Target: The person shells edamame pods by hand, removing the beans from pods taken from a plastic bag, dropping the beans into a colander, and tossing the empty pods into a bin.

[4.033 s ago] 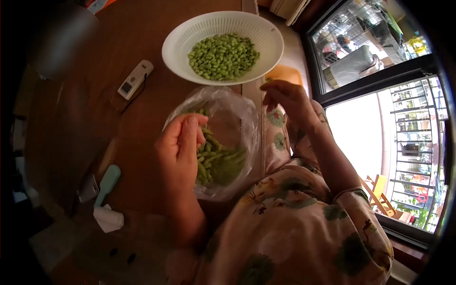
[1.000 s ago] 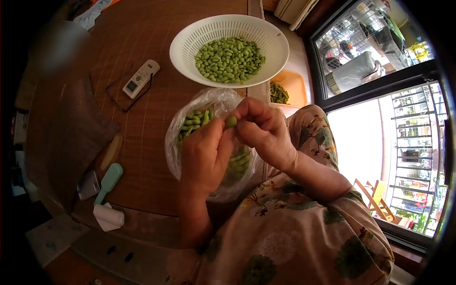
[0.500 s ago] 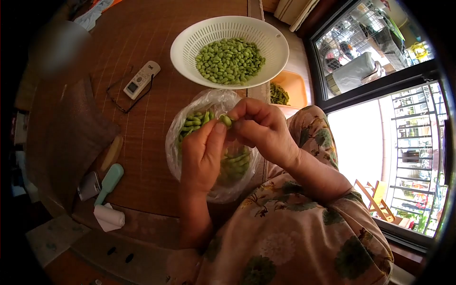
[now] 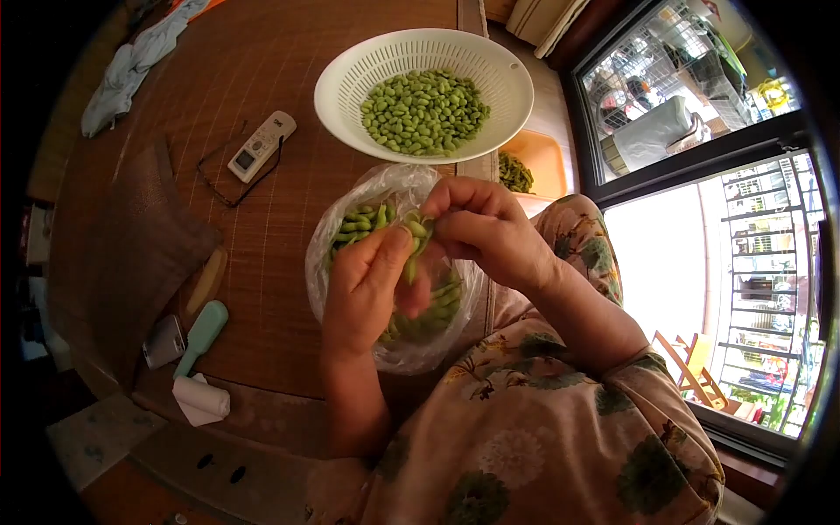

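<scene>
A green bean pod (image 4: pixel 415 247) is pinched between the thumb and fingers of my left hand (image 4: pixel 367 280), above a clear plastic bag (image 4: pixel 319 293) holding more pods. My right hand (image 4: pixel 490 229) is closed at the pod's upper end, thumb against forefinger, and its fingertips hide what they grip there. Beyond my hands a white slotted colander (image 4: pixel 337 101) holds many shelled green beans (image 4: pixel 424 112).
On the brown mat (image 4: pixel 271 289) to the left lie a remote control (image 4: pixel 261 147), glasses (image 4: pixel 226 199), a phone (image 4: pixel 163 341), a mint-green handled object (image 4: pixel 204 331) and a white roll (image 4: pixel 203 400). An orange bin (image 4: pixel 549 162) with empty-looking pods stands right of the colander.
My left hand has tipped slightly left and down, and more of the pod now shows below its thumb. The right hand's fingertips have shifted a little at the pod's upper end.
</scene>
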`<state>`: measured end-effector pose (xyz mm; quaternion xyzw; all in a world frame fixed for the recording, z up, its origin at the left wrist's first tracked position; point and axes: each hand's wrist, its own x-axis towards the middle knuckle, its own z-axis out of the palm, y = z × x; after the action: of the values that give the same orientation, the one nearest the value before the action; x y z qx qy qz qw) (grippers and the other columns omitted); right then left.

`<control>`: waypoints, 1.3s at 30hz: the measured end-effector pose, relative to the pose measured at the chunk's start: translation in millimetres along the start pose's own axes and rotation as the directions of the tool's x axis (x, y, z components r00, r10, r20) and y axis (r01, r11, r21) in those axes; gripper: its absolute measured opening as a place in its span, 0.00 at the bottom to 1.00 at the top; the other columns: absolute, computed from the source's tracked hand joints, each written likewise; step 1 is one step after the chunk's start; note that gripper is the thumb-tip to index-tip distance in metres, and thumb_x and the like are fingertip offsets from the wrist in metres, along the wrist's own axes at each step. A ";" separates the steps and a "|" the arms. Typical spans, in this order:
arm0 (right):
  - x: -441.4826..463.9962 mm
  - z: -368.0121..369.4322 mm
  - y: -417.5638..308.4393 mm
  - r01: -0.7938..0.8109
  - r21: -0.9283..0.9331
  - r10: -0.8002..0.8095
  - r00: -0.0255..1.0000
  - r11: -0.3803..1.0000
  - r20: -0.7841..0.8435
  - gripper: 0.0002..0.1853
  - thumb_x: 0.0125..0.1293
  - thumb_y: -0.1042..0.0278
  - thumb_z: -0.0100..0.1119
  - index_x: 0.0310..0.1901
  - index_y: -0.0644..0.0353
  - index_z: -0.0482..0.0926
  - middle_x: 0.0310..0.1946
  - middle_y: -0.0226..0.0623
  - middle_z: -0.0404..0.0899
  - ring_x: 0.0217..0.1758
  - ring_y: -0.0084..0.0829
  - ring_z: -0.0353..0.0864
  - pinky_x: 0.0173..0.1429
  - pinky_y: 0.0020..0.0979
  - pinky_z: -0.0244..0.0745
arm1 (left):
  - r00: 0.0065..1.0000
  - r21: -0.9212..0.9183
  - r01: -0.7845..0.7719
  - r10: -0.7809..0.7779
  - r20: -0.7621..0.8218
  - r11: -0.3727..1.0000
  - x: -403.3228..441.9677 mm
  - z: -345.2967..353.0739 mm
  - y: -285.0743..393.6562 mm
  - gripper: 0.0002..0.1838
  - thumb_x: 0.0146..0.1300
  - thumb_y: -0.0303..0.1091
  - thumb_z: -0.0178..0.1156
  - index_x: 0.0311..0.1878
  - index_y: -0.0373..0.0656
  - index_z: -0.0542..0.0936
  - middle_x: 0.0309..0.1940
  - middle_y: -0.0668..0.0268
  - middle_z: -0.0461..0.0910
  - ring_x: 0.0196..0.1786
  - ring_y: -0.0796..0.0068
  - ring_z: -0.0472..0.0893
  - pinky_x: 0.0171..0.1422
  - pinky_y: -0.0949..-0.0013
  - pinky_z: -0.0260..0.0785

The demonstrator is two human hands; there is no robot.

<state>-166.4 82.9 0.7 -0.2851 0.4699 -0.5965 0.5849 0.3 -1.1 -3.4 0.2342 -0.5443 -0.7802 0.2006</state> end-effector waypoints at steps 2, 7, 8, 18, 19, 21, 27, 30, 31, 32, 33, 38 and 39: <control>0.2 1.3 0.1 -0.008 0.043 0.008 1.000 0.999 0.016 0.06 0.65 0.76 0.53 0.43 0.63 0.76 0.26 0.30 0.78 0.25 0.16 0.71 0.27 0.18 0.62 | 1.000 0.001 0.004 -0.004 -0.008 1.000 -1.0 -1.7 -0.1 0.19 0.77 0.41 0.45 0.35 0.37 0.77 0.16 0.71 0.73 0.16 0.86 0.67 0.21 0.80 0.58; 2.1 0.9 4.3 -0.010 0.137 -0.002 0.996 0.991 0.091 0.08 0.66 0.75 0.52 0.46 0.62 0.74 0.26 0.27 0.75 0.25 0.14 0.70 0.27 0.16 0.61 | 0.998 0.028 0.007 -0.006 -0.058 1.000 0.0 -2.9 2.8 0.20 0.76 0.41 0.47 0.33 0.37 0.78 0.15 0.72 0.71 0.16 0.87 0.65 0.19 0.80 0.55; 1.9 1.7 4.2 0.018 0.077 -0.024 0.997 0.997 0.074 0.09 0.67 0.75 0.53 0.48 0.62 0.74 0.27 0.27 0.75 0.26 0.14 0.70 0.28 0.16 0.61 | 0.997 0.042 0.008 -0.005 -0.082 0.999 0.4 -2.7 2.5 0.19 0.76 0.41 0.48 0.33 0.37 0.78 0.15 0.73 0.71 0.16 0.88 0.65 0.19 0.80 0.55; -2.4 18.4 -1.4 0.227 -0.421 -0.215 0.974 0.878 0.076 0.18 0.65 0.75 0.64 0.55 0.65 0.75 0.31 0.23 0.76 0.33 0.12 0.74 0.37 0.17 0.71 | 0.968 0.176 -0.095 0.132 -0.214 0.980 1.8 4.8 -3.8 0.18 0.74 0.42 0.53 0.32 0.39 0.79 0.17 0.76 0.68 0.16 0.88 0.61 0.19 0.78 0.52; -0.3 18.4 2.3 0.227 -0.351 -0.217 0.974 0.908 0.068 0.16 0.65 0.74 0.65 0.53 0.64 0.76 0.31 0.23 0.76 0.33 0.11 0.73 0.36 0.17 0.70 | 0.969 0.188 -0.096 0.135 -0.207 0.977 1.6 3.5 -4.7 0.18 0.74 0.42 0.53 0.32 0.39 0.79 0.17 0.76 0.68 0.16 0.88 0.61 0.19 0.78 0.52; 0.5 18.1 3.4 0.214 -0.306 -0.206 0.977 0.928 0.057 0.14 0.65 0.73 0.64 0.51 0.64 0.78 0.31 0.23 0.77 0.33 0.11 0.73 0.35 0.17 0.70 | 0.970 0.205 -0.103 0.144 -0.196 0.973 1.4 2.6 -5.6 0.18 0.74 0.42 0.53 0.32 0.39 0.79 0.17 0.76 0.67 0.16 0.88 0.61 0.19 0.78 0.52; -2.8 20.3 -6.5 0.138 -0.320 -0.148 0.989 0.937 -0.006 0.12 0.68 0.73 0.59 0.51 0.66 0.79 0.33 0.29 0.81 0.35 0.15 0.79 0.37 0.19 0.76 | 0.978 0.183 -0.064 0.098 -0.186 0.981 -0.1 6.2 4.3 0.19 0.75 0.42 0.52 0.31 0.38 0.78 0.16 0.76 0.65 0.17 0.89 0.61 0.19 0.77 0.50; -2.8 19.1 -5.1 0.177 -0.413 -0.193 0.981 0.893 0.003 0.12 0.69 0.74 0.57 0.53 0.67 0.78 0.35 0.31 0.82 0.35 0.17 0.81 0.38 0.19 0.77 | 0.981 0.158 -0.045 0.074 -0.179 0.986 -0.4 5.1 5.4 0.19 0.75 0.40 0.52 0.32 0.35 0.79 0.15 0.77 0.66 0.18 0.90 0.61 0.20 0.79 0.50; -3.5 19.7 -5.6 0.189 -0.457 -0.211 0.978 0.869 0.004 0.13 0.70 0.74 0.57 0.53 0.67 0.78 0.35 0.32 0.82 0.36 0.17 0.82 0.39 0.19 0.78 | 0.983 0.156 -0.042 0.068 -0.168 0.987 -0.7 2.8 3.9 0.19 0.75 0.40 0.52 0.32 0.35 0.79 0.15 0.77 0.65 0.18 0.90 0.61 0.20 0.79 0.50; -3.8 20.0 -6.1 0.200 -0.500 -0.228 0.974 0.843 0.005 0.13 0.70 0.75 0.56 0.54 0.67 0.78 0.35 0.32 0.82 0.37 0.18 0.82 0.40 0.19 0.79 | 0.986 0.155 -0.038 0.062 -0.156 0.987 -0.8 1.3 2.8 0.19 0.75 0.40 0.52 0.32 0.35 0.79 0.15 0.77 0.65 0.18 0.90 0.61 0.20 0.79 0.50; -3.8 19.4 -5.9 0.219 -0.531 -0.256 0.967 0.819 0.003 0.13 0.70 0.76 0.56 0.54 0.67 0.78 0.35 0.32 0.82 0.36 0.18 0.83 0.40 0.19 0.79 | 0.985 0.166 -0.044 0.070 -0.155 0.985 -0.5 1.4 2.2 0.19 0.75 0.40 0.52 0.32 0.35 0.79 0.15 0.77 0.65 0.18 0.90 0.61 0.20 0.79 0.50; 7.4 4.5 -12.6 0.252 -0.624 -0.381 0.921 0.740 -0.081 0.13 0.69 0.78 0.55 0.54 0.67 0.78 0.37 0.34 0.82 0.36 0.20 0.83 0.42 0.21 0.79 | 0.985 0.237 -0.055 0.092 -0.148 0.970 -0.5 -1.2 1.3 0.19 0.75 0.42 0.50 0.34 0.38 0.81 0.14 0.77 0.62 0.17 0.89 0.59 0.20 0.77 0.48; 11.7 -0.7 -18.3 0.271 -0.667 -0.445 0.890 0.694 -0.101 0.14 0.68 0.80 0.55 0.54 0.67 0.77 0.37 0.35 0.83 0.38 0.22 0.83 0.44 0.22 0.79 | 0.981 0.271 -0.081 0.125 -0.151 0.959 0.2 -1.7 0.5 0.19 0.75 0.41 0.50 0.36 0.38 0.82 0.15 0.77 0.62 0.18 0.89 0.59 0.21 0.77 0.49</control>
<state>-176.7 69.5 14.4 -0.4734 0.6491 -0.5361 0.2593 1.1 -2.8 -3.4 0.2946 -0.6359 -0.6670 0.2531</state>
